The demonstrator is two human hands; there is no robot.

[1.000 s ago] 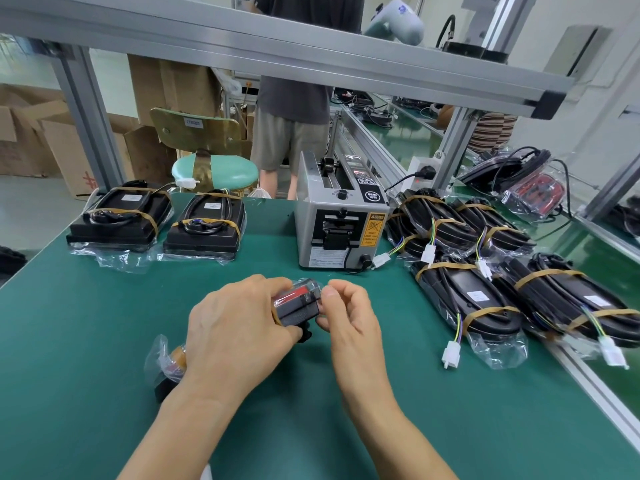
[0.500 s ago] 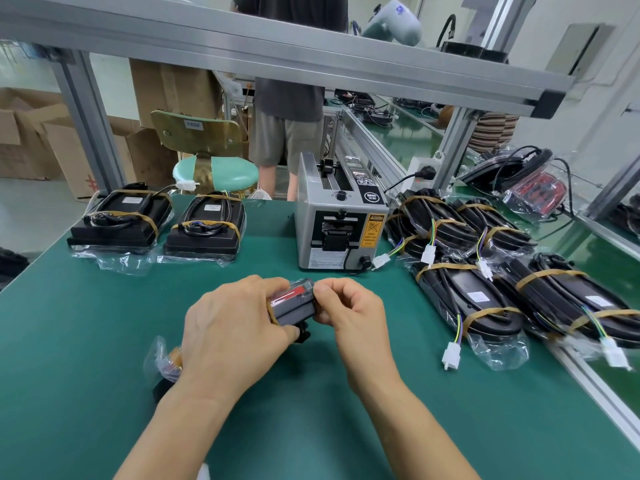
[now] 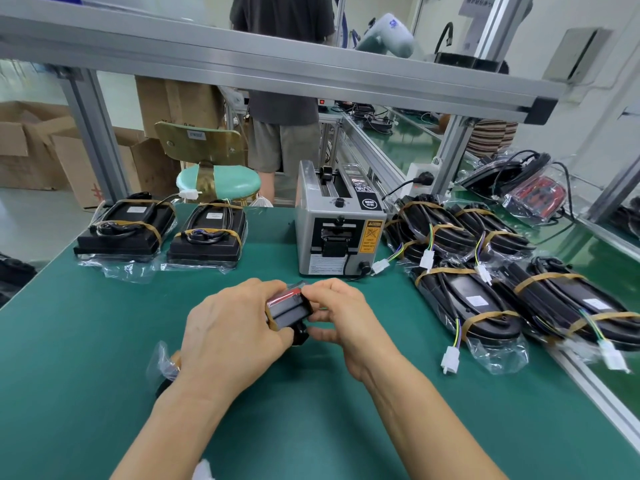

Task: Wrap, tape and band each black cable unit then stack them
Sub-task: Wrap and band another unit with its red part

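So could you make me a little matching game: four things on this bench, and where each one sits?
Things:
1. tape dispenser
2. two flat black units
3. pile of banded cable units
4. unit with a red part

Places:
A. far left of the green mat
B. held between both hands
C. middle, at the back
D. right side of the bench

Pairs: 1-C, 2-A, 3-D, 4-B

Both hands (image 3: pixel 235 336) (image 3: pixel 341 315) grip bagged black unit (image 3: pixel 289 308) above green table (image 3: pixel 104 341).
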